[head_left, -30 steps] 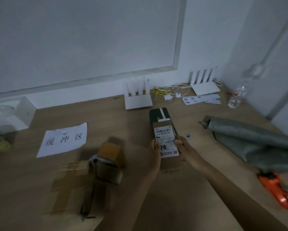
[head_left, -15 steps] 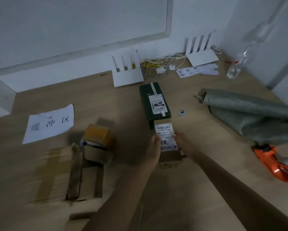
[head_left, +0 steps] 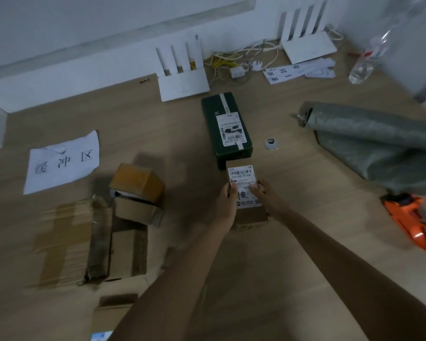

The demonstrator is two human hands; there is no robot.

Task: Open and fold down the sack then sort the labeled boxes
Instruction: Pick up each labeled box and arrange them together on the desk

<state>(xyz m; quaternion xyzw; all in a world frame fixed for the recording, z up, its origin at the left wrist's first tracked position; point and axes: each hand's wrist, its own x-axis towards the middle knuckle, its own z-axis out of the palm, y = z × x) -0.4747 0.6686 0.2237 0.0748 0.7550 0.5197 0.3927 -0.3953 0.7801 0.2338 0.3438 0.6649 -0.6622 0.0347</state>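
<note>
While both hands grip brown box (head_left: 246,193), wood desk (head_left: 293,279) abuts wall.

Brown labeled box (head_left: 246,193) has slid nearer — now clear of the green box (head_left: 226,126).

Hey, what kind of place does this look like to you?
Probably a small parcel-sorting desk in an office or stockroom: labelled boxes on a wooden table, a handwritten zone sign, a grey sack and an orange tape dispenser.
</note>
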